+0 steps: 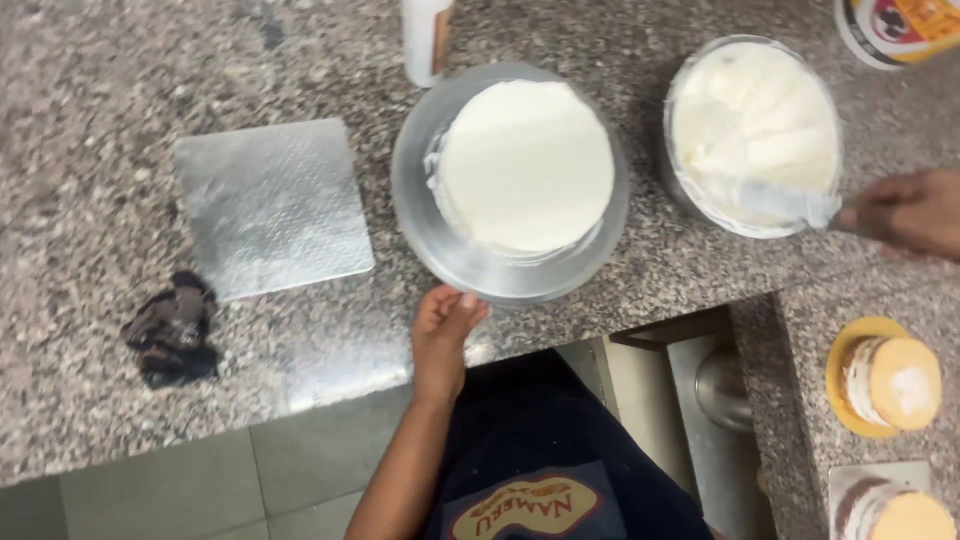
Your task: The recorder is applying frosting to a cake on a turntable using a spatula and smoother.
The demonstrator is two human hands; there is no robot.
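Note:
A round cake coated in white cream (524, 165) sits on a grey metal turntable (420, 215) in the middle of the granite counter. My left hand (443, 332) grips the turntable's near rim with thumb and fingers. To the right stands a steel bowl of white cream (752, 130). My right hand (908, 213) holds a palette knife (775, 205) whose cream-smeared blade rests on the bowl's near edge.
A square silver cake board (272, 207) lies left of the turntable, with a dark crumpled cloth (172, 331) nearer the counter edge. A white bottle (427, 38) and a tub (893, 28) stand at the back. Two uncoated layered cakes (890, 383) (898, 510) sit at lower right.

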